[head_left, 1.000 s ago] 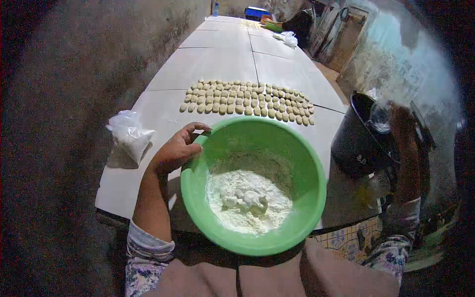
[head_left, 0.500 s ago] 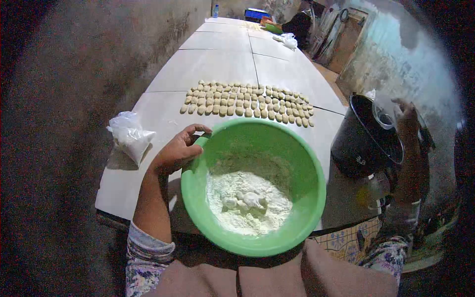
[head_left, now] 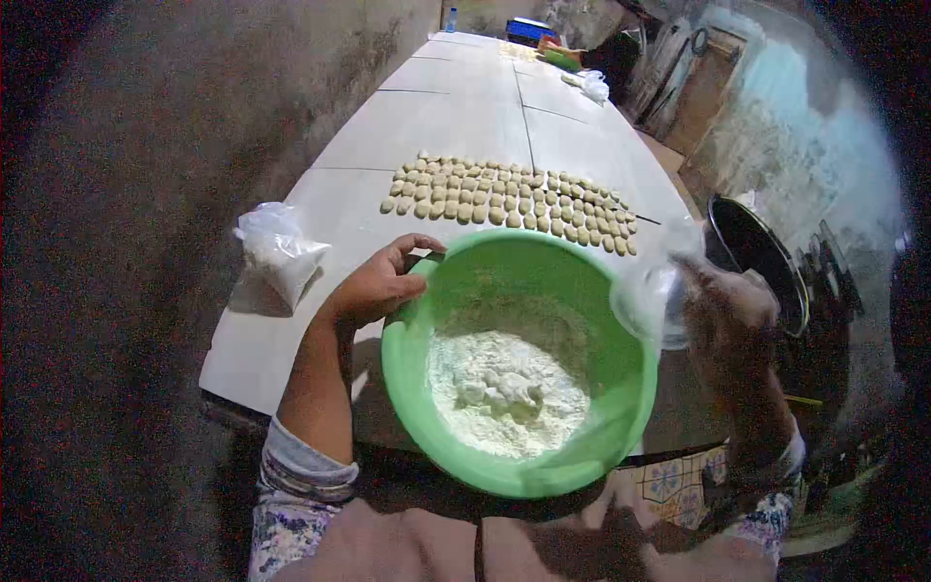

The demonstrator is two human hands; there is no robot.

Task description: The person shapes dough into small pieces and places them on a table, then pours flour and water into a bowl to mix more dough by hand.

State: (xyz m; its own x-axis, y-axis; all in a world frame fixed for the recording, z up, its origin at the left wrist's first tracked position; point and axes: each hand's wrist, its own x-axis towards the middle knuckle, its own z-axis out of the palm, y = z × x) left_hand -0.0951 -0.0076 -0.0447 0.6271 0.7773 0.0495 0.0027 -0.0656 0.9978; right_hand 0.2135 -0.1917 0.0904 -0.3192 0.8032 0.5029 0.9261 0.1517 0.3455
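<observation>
A green plastic basin (head_left: 630, 388) leans towards me at the table's near edge, with white flour (head_left: 465, 417) and a few pale lumps inside. My left hand (head_left: 383, 281) is closed on the basin's upper left rim, thumb on the near side. Beyond the right rim, my right hand (head_left: 722, 310) grips a clear plastic jug (head_left: 640, 296), both smeared by motion. The jug is tilted over the rim's edge, and I cannot make out what it contains. Just past the basin, rows of small oval dough pieces (head_left: 509, 204) lie on the white table.
A tied bag of white powder (head_left: 276, 257) sits at the table's left. To the right stands a black bucket (head_left: 761, 242), partly behind my right hand. At the far end are a person in dark clothing (head_left: 616, 63), a blue crate (head_left: 531, 32) and a bottle (head_left: 451, 19).
My right hand has brought the jug from over the black bucket leftward to the basin's right rim. The left hand keeps its hold on the basin. The view has shifted slightly.
</observation>
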